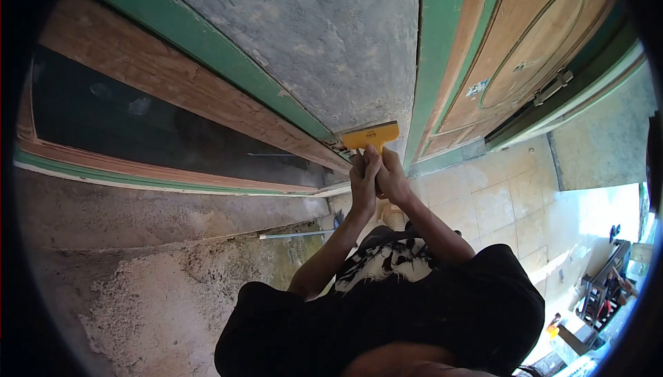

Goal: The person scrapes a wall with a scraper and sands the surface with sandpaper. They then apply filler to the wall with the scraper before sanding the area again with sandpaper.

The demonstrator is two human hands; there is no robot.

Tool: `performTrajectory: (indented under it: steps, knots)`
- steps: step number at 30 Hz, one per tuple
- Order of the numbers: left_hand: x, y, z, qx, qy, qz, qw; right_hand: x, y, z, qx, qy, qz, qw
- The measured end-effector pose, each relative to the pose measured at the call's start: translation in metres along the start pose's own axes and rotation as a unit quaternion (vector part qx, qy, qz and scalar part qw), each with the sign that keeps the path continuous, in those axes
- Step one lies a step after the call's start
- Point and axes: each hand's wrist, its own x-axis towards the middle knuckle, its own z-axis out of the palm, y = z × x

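A yellow wide-blade scraper [371, 136] is held up in both hands, its dark blade edge against or very close to the grey wall [318, 38]. My left hand [364, 182] is closed round the handle from the left. On the other side my right hand [394, 177] grips the same handle, fingers meeting those of the left. Most of the handle is hidden by the hands. The wall strip has a patchy, scuffed surface and lies between two green frames.
At left a window [138, 111] has a wood and green frame. A wooden door [532, 45] with a metal latch [554, 88] is at right. Below lie a tiled floor [507, 204], a thin pole [293, 235], and a rough, stained wall [166, 294]. Cluttered furniture [597, 294] stands far right.
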Motion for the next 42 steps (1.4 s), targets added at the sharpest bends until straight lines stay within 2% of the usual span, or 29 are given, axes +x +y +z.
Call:
performTrajectory:
  steps: [5,16,21,25,27,31,33,34,36,37,38,39,41,42]
  knots:
    - [-0.001,0.011,0.001,-0.026,0.036,0.013,0.999,0.005,-0.005,0.010,-0.007,-0.010,-0.032,0.999]
    - [0.006,0.007,-0.004,0.004,0.022,0.039,0.999,0.006,0.003,0.012,-0.015,0.006,-0.021,1.000]
    - [0.007,0.008,-0.006,0.016,0.018,0.052,0.998,0.008,0.012,0.018,-0.038,0.032,-0.082,0.995]
    - [0.006,0.019,-0.004,0.044,0.020,0.044,0.998,0.007,0.012,0.024,-0.004,0.040,-0.078,0.996]
    - [0.010,0.011,-0.007,0.016,0.013,0.044,0.999,0.007,0.019,0.022,-0.080,0.058,-0.117,0.988]
    - [0.011,0.002,-0.009,0.005,-0.003,0.067,0.998,0.009,0.023,0.014,-0.130,0.051,-0.094,0.986]
    - [0.007,0.005,-0.004,0.022,0.009,0.074,0.997,0.011,0.014,0.011,-0.014,0.003,-0.034,0.999]
    - [0.003,0.007,-0.001,0.038,0.024,0.080,0.996,0.013,0.009,0.013,-0.013,0.006,-0.033,0.999]
    - [-0.003,0.014,-0.004,0.053,-0.016,0.046,0.997,0.017,-0.003,0.016,-0.004,0.056,-0.132,0.990]
    - [-0.005,0.018,-0.006,0.068,-0.053,0.016,0.996,0.019,-0.011,0.012,-0.002,0.056,-0.132,0.990]
    - [-0.001,0.003,-0.013,0.154,-0.104,0.088,0.979,0.022,-0.022,0.007,0.093,0.032,-0.106,0.990]
    - [0.000,-0.008,-0.018,0.155,-0.101,0.090,0.979,0.022,-0.032,0.004,0.186,0.007,-0.078,0.979]
    - [-0.002,-0.023,-0.021,-0.059,-0.160,-0.033,0.985,0.016,-0.035,0.001,0.183,0.007,-0.074,0.980]
    - [-0.006,-0.013,-0.012,-0.032,-0.143,-0.054,0.988,0.015,-0.025,-0.004,0.155,0.007,-0.064,0.986]
